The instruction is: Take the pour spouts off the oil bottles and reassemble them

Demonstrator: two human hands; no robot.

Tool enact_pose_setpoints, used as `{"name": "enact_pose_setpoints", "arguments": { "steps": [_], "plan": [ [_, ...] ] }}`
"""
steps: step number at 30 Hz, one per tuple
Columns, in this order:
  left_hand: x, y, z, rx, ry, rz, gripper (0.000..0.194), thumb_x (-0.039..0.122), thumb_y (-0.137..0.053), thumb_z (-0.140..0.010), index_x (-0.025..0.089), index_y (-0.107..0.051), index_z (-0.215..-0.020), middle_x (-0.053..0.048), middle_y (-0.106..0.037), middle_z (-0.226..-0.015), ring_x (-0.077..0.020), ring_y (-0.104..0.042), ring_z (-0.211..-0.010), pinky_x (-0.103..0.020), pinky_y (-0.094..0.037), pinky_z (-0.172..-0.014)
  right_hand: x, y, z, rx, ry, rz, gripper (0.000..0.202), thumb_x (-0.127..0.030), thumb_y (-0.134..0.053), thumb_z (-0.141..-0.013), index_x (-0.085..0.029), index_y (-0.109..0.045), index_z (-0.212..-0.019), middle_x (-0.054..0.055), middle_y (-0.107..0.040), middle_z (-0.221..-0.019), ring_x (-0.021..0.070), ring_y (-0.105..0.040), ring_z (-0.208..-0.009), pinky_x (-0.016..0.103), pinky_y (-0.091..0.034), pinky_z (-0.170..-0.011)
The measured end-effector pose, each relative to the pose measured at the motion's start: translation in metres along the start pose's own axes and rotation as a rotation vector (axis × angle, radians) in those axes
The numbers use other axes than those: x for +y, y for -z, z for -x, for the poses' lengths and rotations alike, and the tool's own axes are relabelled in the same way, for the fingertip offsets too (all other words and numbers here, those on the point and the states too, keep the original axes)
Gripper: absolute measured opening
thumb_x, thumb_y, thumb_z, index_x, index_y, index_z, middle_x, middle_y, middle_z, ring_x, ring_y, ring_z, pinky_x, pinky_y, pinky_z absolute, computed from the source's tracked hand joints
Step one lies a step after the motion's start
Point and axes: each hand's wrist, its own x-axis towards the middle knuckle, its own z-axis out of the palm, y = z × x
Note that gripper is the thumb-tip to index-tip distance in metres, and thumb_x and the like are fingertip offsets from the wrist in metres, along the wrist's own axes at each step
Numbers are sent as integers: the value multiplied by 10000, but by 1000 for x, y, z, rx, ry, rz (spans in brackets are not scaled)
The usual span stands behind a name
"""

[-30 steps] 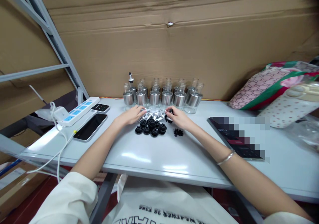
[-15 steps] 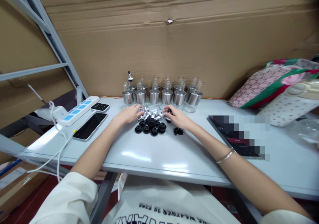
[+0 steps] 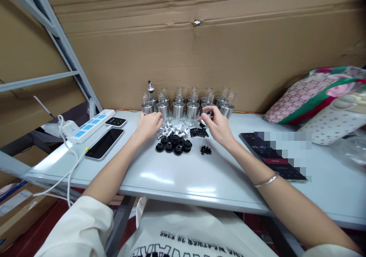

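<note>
**Crowded parts pile, glass close behind**

Right hand (image 3: 219, 125) was lifted off the tabletop (image 3: 177, 177), grip pinched on a small black part (image 3: 206, 117), w/ the part held just in front of the bottles (image 3: 187, 106) at approx 12 o'clock. Left hand (image 3: 148, 123) rested at 9 o'clock of the silver spouts (image 3: 173, 128), fingers curled onto the heap; couldn't tell if anything was actually clamped in that grip.

Risks, as judged from this:
- Bottles stood packed in rows, touching or nearly so. A knuckle bump from the right hand could've toppled one into its neighbours; glass necks looked fragile.
- Black caps (image 3: 173, 144) sat at 6 o'clock of the spouts, small black bits (image 3: 205, 149) at 4 o'clock, another row of black pieces (image 3: 199, 133) at 3 o'clock. All loose & round-ish, so a wrist sweep could've scattered them or rolled them off the near edge.
- Pinch on the small part looked light, fingertips only; a slip would've dropped it among the bottles, hard to fish out.
- Phone (image 3: 104, 144) & power strip (image 3: 90, 125) lay at 9 o'clock, well apart, cable trailing off the edge: a snag hazard for the left elbow.
</note>
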Motion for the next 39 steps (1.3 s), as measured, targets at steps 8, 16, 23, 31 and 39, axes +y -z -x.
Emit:
{"name": "enact_pose_setpoints", "arguments": {
  "steps": [8,16,23,31,39],
  "plan": [
    [53,3,20,257,-288,172,404,556,-528,-850,166,-566,-948,-34,-690,-889,-209,-626,-855,-383,-283,-853,-12,-13,11,-207,24,-266,323,-463,-429,-889,-210,-454,-1088,12,-664,-707,145,-521,-548,279,-382,-551],
    [69,-6,28,284,-399,158,320,472,-529,-867,163,-553,-947,-21,-692,-860,-185,-630,-773,-355,-275,-788,-22,-20,17,-259,23,-315,346,-489,-400,-903,-205,-465,-1090,1,-577,-695,141,-504,-564,283,-421,-553],
    [65,-2,25,271,-341,117,170,310,-510,-829,158,-562,-884,-18,-683,-763,-182,-626,-702,-373,-288,-826,-26,-12,21,-328,118,-104,395,-400,-464,-890,-186,-415,-1219,8,-579,-751,155,-548,-624,302,-467,-613],
    [53,3,20,288,-278,125,128,296,-502,-822,177,-531,-859,-12,-674,-733,-178,-621,-679,-387,-297,-888,-21,-10,18,-252,246,33,439,-367,-539,-849,-198,-424,-1237,64,-652,-906,216,-647,-832,343,-512,-749],
    [50,2,20,301,-309,152,136,299,-489,-833,176,-528,-873,-19,-675,-768,-171,-605,-695,-396,-301,-924,-15,-10,15,-84,351,149,325,-341,-627,-782,-194,-554,-1063,86,-686,-950,250,-657,-903,366,-499,-793]
  ]
}}
